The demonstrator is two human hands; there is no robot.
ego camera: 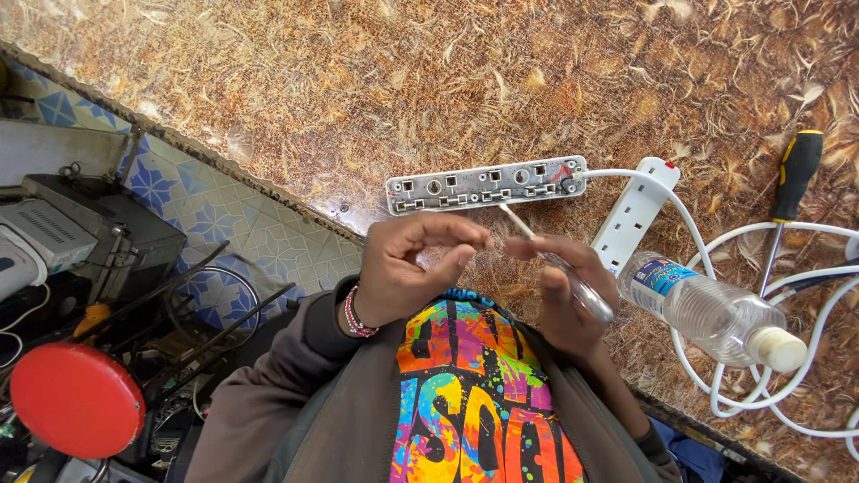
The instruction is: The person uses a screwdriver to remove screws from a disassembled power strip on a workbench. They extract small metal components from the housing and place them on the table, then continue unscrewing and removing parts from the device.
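In the head view, mid-frame, the right hand [573, 295] clamps a clear-handled screwdriver [559, 264], its long axis slanting up-left toward the opened power strip [486, 186]. The left hand [416, 264], fingertips pinched together, sits just left of the shaft, nearer the strip's middle.

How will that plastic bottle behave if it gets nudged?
The bottle lies on its side on the table, so it would likely roll. It looks clear and nearly empty, so probably light and easy to dent. The white cable looping beside it may stop it.
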